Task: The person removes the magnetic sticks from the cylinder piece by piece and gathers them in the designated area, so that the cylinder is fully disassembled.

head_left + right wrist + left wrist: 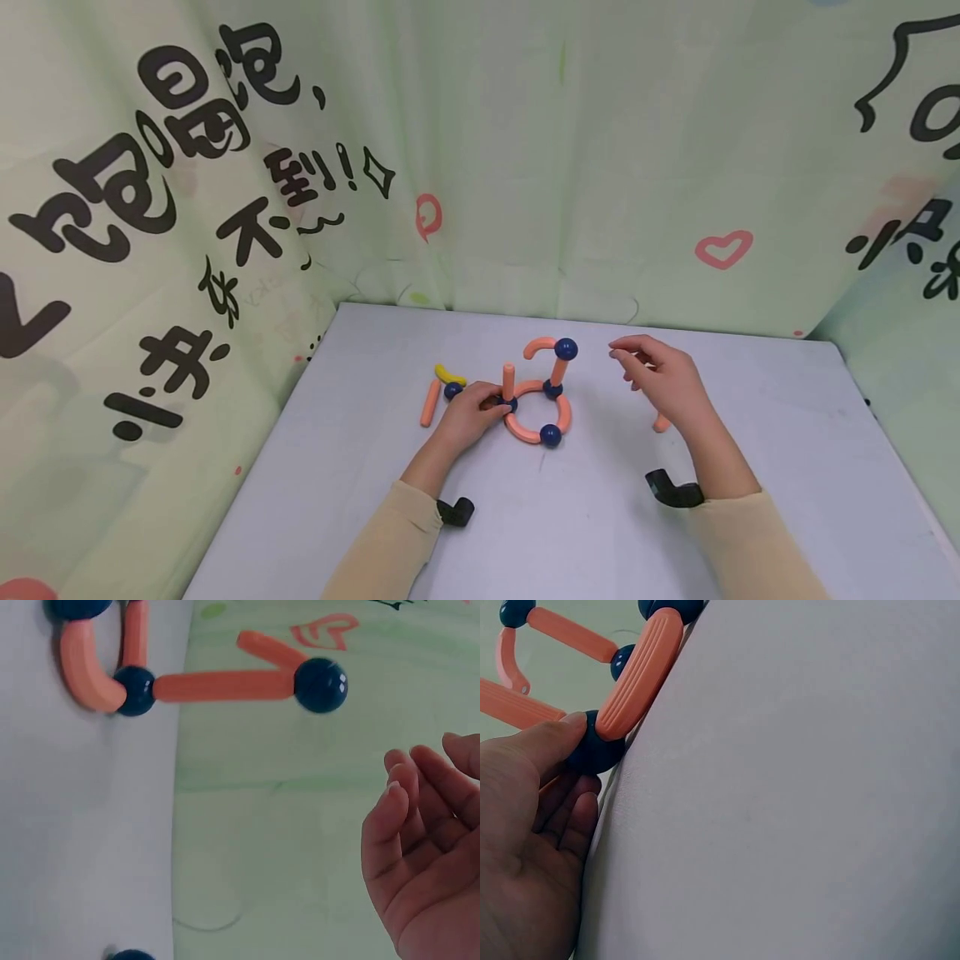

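Note:
A ring of curved orange rods (564,412) joined by blue balls lies on the table. One straight orange rod (509,379) stands up from the ring's left ball; another (559,371) rises at the back, topped by a blue ball (566,349) with a curved orange rod (537,346) jutting left. My left hand (471,417) pinches the ring's left ball (596,750) between thumb and fingers. Raised to the right of the structure, my right hand (663,379) holds nothing, its fingers loosely bent and apart from the top ball (321,685).
Left of the structure lie a straight orange rod (431,403), a yellow curved piece (449,375) and a loose blue ball (453,390). An orange piece (661,423) lies partly hidden under my right hand. Printed curtains (600,167) hang behind the white table (585,517).

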`<state>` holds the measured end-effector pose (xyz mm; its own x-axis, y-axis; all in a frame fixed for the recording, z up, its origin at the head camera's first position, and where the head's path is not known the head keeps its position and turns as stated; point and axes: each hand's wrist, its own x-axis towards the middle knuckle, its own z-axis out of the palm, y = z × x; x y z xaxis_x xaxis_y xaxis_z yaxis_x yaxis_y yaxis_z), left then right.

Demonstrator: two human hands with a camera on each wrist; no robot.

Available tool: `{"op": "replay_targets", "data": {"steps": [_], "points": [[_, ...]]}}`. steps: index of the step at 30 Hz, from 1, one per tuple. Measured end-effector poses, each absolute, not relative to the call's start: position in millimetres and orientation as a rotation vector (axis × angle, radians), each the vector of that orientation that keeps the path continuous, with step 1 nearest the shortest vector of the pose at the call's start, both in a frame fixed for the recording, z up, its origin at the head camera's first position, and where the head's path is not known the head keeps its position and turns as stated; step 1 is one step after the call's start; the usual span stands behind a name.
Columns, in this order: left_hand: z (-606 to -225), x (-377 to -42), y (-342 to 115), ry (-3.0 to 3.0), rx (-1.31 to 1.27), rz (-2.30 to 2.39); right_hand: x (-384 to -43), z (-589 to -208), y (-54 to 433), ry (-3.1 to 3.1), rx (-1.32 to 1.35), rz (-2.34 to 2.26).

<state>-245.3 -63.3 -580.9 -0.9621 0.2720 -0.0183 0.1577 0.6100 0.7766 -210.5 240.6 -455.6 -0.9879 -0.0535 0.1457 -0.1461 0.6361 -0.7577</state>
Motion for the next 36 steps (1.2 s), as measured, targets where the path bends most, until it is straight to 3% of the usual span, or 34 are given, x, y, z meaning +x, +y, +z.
{"op": "replay_targets", "data": {"steps": [10, 21, 36], "points": [[-580.9, -245.1, -62.6, 2.701, 0.364, 1.267, -210.6, -479.9, 177.1, -2.862, 0.488, 1.505], [-582.7, -245.7, -64.5, 2.7, 0.379, 1.268, -230.5, -506.3, 135.3, -2.916, 0.339, 1.744], [-584.3, -244.6, -65.9, 2.699, 0.422, 1.279, -242.4, -515.5, 120.5, -2.939, 0.299, 1.725]]}}
